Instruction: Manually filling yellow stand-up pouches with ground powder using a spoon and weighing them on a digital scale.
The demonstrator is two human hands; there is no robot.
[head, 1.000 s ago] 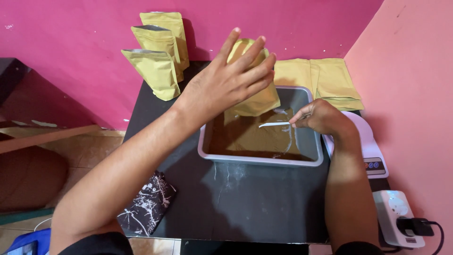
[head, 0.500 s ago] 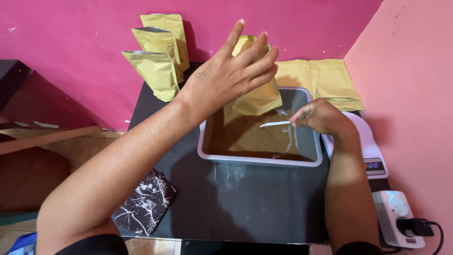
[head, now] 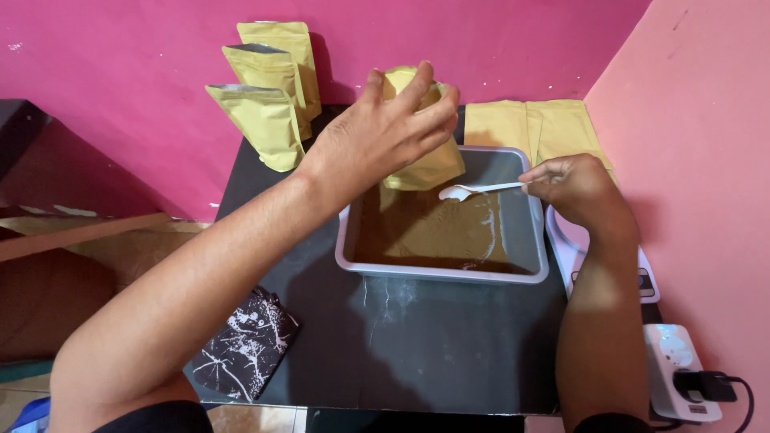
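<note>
The left hand [head: 385, 132] grips a yellow pouch [head: 425, 160] from above, fingers closed round its top, holding it over the far edge of the grey tray [head: 449, 273]. The right hand [head: 581, 188] pinches the handle of a white plastic spoon [head: 473, 191], whose bowl sits just beside the pouch's lower right corner, above the brown powder [head: 433, 232] in the tray.

The likely trouble is spilling — the pouch hangs tilted, its mouth hidden behind the fingers, so a spoonful could miss it and scatter onto the black table [head: 417, 345]. The light spoon, held only at its tip, could also twist and shed powder.

Three upright pouches [head: 269, 96] stand at the table's far left corner; flat ones [head: 537, 124] lie beyond the tray. A white scale [head: 642, 281] sits at the right edge, half under the forearm.
</note>
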